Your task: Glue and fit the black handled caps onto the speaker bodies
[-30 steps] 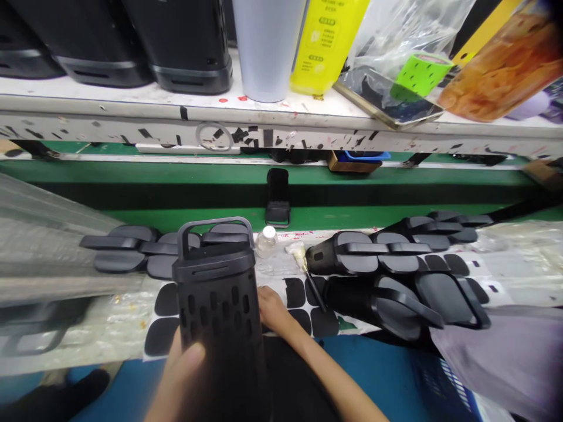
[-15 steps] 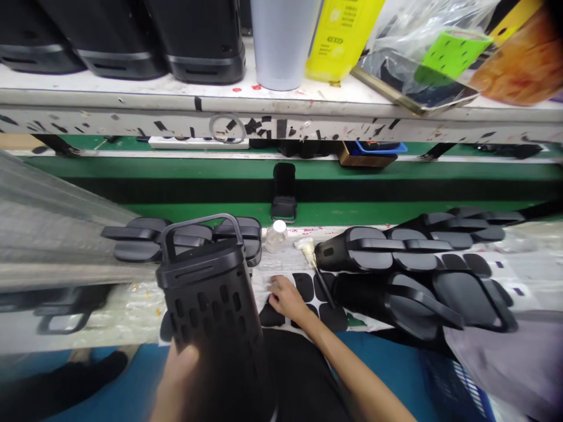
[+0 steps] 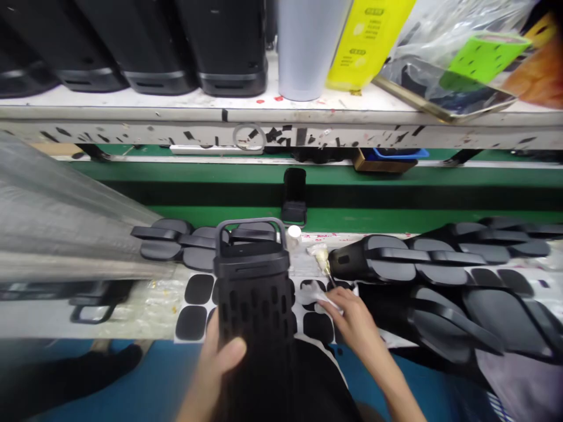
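so, your left hand (image 3: 220, 346) has the black slotted housing (image 3: 257, 299) at 6 o'clock, a touch toward 7, above the bench. long axis runs 12 to 6: handle end to 12, slotted face toward you, lower end running toward the bottom edge. left thumb lies clamped on that face; the other fingers are mostly hidden by the housing.

your right hand (image 3: 354, 316), at 3 o'clock from the housing, pinches a crumpled white sheet (image 3: 325, 298) between thumb and fingers, over the black pads (image 3: 318, 326).

containers: white-capped bottle (image 3: 294, 235) at 1 o'clock from the housing, just beside its handle; cannot tell what it holds. brown box (image 3: 373, 164) toward 2, under the shelf (image 3: 246, 104), with a blue tray (image 3: 407, 154) in it; tray contents too dark to read.

against half a second ago: housing stands straighter, its top then leaning to 11. your right hand and the white sheet sit farther toward 3 from it, now close by the brush (image 3: 322, 257).
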Motion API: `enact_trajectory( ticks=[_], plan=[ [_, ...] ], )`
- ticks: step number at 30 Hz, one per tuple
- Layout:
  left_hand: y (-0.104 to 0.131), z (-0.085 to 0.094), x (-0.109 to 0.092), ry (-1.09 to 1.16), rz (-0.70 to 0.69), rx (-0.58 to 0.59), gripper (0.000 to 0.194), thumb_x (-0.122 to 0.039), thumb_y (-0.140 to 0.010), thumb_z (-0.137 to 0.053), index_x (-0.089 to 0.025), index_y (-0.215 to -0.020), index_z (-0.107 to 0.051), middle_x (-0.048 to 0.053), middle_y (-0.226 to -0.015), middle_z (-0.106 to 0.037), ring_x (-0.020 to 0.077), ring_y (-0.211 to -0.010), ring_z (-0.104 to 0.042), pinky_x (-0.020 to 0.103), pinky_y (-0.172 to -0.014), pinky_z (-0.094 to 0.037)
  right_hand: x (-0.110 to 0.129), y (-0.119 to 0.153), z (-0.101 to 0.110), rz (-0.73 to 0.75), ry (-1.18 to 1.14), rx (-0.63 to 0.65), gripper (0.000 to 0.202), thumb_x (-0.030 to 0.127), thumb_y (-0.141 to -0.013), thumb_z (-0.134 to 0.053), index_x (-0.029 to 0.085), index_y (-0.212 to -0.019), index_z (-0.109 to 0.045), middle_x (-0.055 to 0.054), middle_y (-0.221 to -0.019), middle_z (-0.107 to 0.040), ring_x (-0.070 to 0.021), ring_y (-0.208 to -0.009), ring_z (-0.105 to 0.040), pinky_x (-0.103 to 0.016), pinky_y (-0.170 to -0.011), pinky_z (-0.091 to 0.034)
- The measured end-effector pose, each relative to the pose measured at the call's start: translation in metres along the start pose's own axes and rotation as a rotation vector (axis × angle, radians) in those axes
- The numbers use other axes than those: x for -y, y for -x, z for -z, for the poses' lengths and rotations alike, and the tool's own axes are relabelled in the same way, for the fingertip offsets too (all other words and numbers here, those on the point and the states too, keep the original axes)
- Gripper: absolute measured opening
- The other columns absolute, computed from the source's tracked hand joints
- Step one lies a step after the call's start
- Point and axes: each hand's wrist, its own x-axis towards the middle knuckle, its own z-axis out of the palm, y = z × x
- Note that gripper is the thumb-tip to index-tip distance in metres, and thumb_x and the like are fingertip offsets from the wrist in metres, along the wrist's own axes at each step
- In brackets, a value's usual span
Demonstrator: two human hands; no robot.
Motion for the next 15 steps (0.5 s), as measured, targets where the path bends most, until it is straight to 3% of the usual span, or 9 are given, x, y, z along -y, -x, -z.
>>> enact_trajectory(
  ticks=[2,5,8,10,12,15],
  plan=[
    [-0.001,-0.016,-0.009,0.014,-0.016,0.040,0.078,-0.044,-0.055,-0.089,-0.028,-0.127,-0.062,0.002,-0.119,-0.072,0.0363,-0.128,-0.054,0.042,-0.112,-0.044,0.027,0.012,0.017,-0.095,-0.167,0.000,0.038,0.056,-0.085,-0.063,0.020,-0.084,-0.075,-0.006,-0.080,-0.070,-0.0235,-0.077,-0.063,-0.032,-0.069,-0.048],
    [-0.005,-0.029,-0.018,-0.050,-0.039,0.149,0.076,-0.044,-0.058,-0.089,-0.025,-0.126,-0.062,0.005,-0.114,-0.073,0.0375,-0.124,-0.057,0.043,-0.108,-0.046,0.065,0.024,0.033,-0.229,-0.587,-0.147,0.043,0.057,-0.082,-0.068,0.018,-0.099,-0.075,-0.008,-0.080,-0.074,-0.0234,-0.070,-0.069,-0.028,-0.054,-0.053],
    [-0.009,-0.030,-0.021,-0.101,-0.039,0.214,0.070,-0.042,-0.062,-0.087,-0.023,-0.124,-0.062,0.006,-0.113,-0.073,0.0371,-0.123,-0.058,0.043,-0.107,-0.046,0.097,0.027,0.030,-0.122,-0.712,-0.322,0.046,0.050,-0.078,-0.076,0.020,-0.112,-0.072,-0.010,-0.086,-0.076,-0.0248,-0.068,-0.073,-0.028,-0.052,-0.059],
    [-0.011,-0.030,-0.021,-0.106,-0.045,0.251,0.072,-0.040,-0.064,-0.086,-0.023,-0.128,-0.059,0.006,-0.117,-0.072,0.0360,-0.123,-0.058,0.043,-0.108,-0.045,0.112,0.027,0.018,0.009,-0.558,-0.445,0.048,0.039,-0.079,-0.079,0.022,-0.121,-0.067,-0.010,-0.096,-0.077,-0.0247,-0.075,-0.075,-0.028,-0.059,-0.062],
    [-0.010,-0.031,-0.021,-0.108,-0.055,0.278,0.074,-0.039,-0.064,-0.086,-0.023,-0.131,-0.056,0.007,-0.121,-0.070,0.0353,-0.124,-0.057,0.043,-0.110,-0.044,0.120,0.027,0.004,0.227,-0.256,-0.558,0.045,0.028,-0.083,-0.075,0.025,-0.126,-0.064,-0.009,-0.109,-0.075,-0.0253,-0.087,-0.075,-0.031,-0.073,-0.064],
    [-0.008,-0.032,-0.020,-0.089,-0.059,0.279,0.075,-0.037,-0.065,-0.085,-0.023,-0.132,-0.055,0.006,-0.125,-0.068,0.0348,-0.126,-0.056,0.043,-0.111,-0.043,0.116,0.031,-0.013,0.621,0.271,-0.501,0.045,0.018,-0.090,-0.060,0.029,-0.134,-0.060,-0.006,-0.121,-0.071,-0.0274,-0.107,-0.070,-0.038,-0.091,-0.060]
  ],
)
